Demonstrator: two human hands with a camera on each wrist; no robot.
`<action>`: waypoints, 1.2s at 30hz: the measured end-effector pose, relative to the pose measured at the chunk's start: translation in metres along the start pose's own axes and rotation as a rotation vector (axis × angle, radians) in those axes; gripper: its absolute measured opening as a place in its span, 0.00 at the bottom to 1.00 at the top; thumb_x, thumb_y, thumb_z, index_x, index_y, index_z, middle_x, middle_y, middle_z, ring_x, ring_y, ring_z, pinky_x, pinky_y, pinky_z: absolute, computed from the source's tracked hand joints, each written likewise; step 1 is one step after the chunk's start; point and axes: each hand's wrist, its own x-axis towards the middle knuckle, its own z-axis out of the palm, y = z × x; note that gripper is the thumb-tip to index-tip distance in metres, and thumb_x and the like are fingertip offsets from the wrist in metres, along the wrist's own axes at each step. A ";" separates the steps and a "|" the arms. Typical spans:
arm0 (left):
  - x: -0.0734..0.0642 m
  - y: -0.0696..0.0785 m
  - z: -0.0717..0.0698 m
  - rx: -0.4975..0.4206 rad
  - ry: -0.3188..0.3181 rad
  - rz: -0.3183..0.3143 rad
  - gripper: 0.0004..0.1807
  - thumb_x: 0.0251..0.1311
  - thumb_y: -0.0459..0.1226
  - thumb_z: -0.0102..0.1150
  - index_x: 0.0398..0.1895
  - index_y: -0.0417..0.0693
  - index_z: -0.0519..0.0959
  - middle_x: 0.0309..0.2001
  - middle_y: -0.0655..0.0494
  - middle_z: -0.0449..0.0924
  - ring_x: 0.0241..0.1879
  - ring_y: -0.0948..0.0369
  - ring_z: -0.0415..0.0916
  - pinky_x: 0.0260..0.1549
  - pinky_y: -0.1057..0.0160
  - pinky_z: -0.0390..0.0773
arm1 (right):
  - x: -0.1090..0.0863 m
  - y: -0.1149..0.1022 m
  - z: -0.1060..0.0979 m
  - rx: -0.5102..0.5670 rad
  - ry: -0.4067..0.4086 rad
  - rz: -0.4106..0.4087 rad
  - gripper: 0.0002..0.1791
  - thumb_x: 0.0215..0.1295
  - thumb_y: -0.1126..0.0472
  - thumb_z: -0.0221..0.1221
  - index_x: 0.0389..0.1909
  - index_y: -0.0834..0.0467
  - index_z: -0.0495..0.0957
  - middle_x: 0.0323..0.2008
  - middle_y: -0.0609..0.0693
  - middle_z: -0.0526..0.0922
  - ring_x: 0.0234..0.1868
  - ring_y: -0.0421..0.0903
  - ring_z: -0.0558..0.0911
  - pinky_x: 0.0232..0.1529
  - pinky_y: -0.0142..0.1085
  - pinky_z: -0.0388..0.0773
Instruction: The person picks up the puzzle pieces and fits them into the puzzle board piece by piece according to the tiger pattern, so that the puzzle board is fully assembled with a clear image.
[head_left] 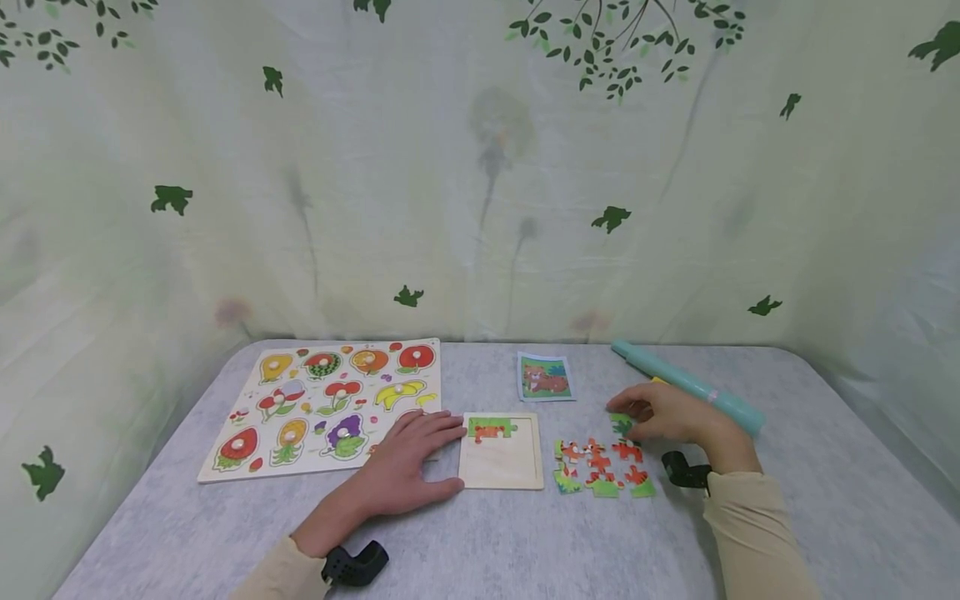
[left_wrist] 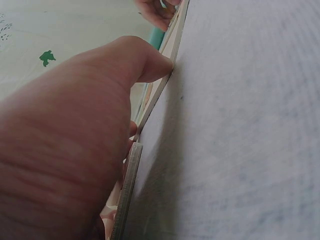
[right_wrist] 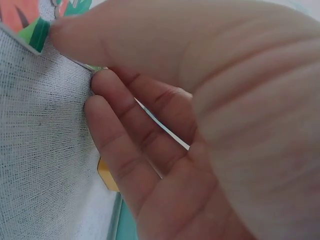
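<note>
My left hand (head_left: 408,467) lies with fingers extended across the corner of the fruit board, its thumb and fingertips touching the left edge of a small wooden puzzle tray (head_left: 498,467). In the left wrist view, the thumb (left_wrist: 150,62) presses that tray's edge. Joined green-and-orange puzzle pieces (head_left: 491,428) fill the tray's upper left. To the right, my right hand (head_left: 671,412) pinches a green puzzle piece (head_left: 621,423) between thumb and fingers, at the top of a group of loose pieces (head_left: 600,458). The right wrist view shows the thumb partly covering this piece.
A fruit puzzle board (head_left: 300,458) occupies the left side of the table. Behind the tray lies a picture card (head_left: 546,377) of a brown animal. A teal tube (head_left: 693,385) lies diagonally beyond my right hand, with a yellow object (right_wrist: 107,175) beside it.
</note>
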 end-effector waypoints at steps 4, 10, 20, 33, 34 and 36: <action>0.000 0.000 0.000 -0.005 -0.002 -0.004 0.37 0.59 0.54 0.69 0.71 0.52 0.75 0.72 0.56 0.72 0.76 0.54 0.63 0.77 0.43 0.52 | 0.000 0.001 0.000 0.000 0.000 0.004 0.23 0.60 0.66 0.72 0.57 0.64 0.82 0.54 0.56 0.85 0.53 0.54 0.83 0.56 0.51 0.82; 0.000 0.000 -0.001 -0.010 -0.001 -0.001 0.37 0.60 0.54 0.69 0.71 0.51 0.75 0.72 0.55 0.72 0.76 0.54 0.63 0.77 0.43 0.52 | 0.000 0.004 0.001 -0.003 0.008 -0.001 0.20 0.61 0.68 0.70 0.56 0.64 0.83 0.52 0.55 0.86 0.52 0.53 0.83 0.56 0.50 0.82; 0.000 0.002 -0.001 -0.012 0.006 0.003 0.37 0.60 0.54 0.69 0.71 0.50 0.76 0.72 0.55 0.72 0.75 0.53 0.63 0.77 0.43 0.52 | 0.000 0.005 0.001 0.007 0.017 -0.011 0.18 0.63 0.70 0.66 0.55 0.64 0.84 0.51 0.54 0.86 0.51 0.52 0.82 0.55 0.50 0.83; 0.000 0.002 -0.001 -0.012 0.024 0.020 0.36 0.61 0.54 0.68 0.70 0.49 0.76 0.71 0.54 0.73 0.74 0.52 0.65 0.76 0.41 0.54 | 0.000 0.001 -0.001 -0.025 0.034 0.015 0.18 0.60 0.69 0.69 0.52 0.63 0.85 0.49 0.53 0.87 0.48 0.50 0.83 0.52 0.49 0.83; 0.000 0.002 -0.001 -0.014 0.024 0.020 0.36 0.61 0.55 0.68 0.70 0.49 0.76 0.71 0.54 0.73 0.74 0.52 0.65 0.76 0.41 0.54 | 0.000 0.001 -0.001 -0.024 0.034 0.020 0.18 0.60 0.69 0.69 0.52 0.62 0.85 0.49 0.53 0.87 0.48 0.50 0.83 0.52 0.49 0.83; 0.000 0.002 -0.001 -0.014 0.022 0.019 0.36 0.61 0.55 0.68 0.70 0.49 0.76 0.71 0.54 0.73 0.74 0.52 0.65 0.76 0.41 0.54 | 0.000 0.001 -0.001 -0.024 0.032 0.028 0.18 0.60 0.69 0.69 0.52 0.62 0.85 0.49 0.53 0.87 0.48 0.50 0.83 0.53 0.49 0.83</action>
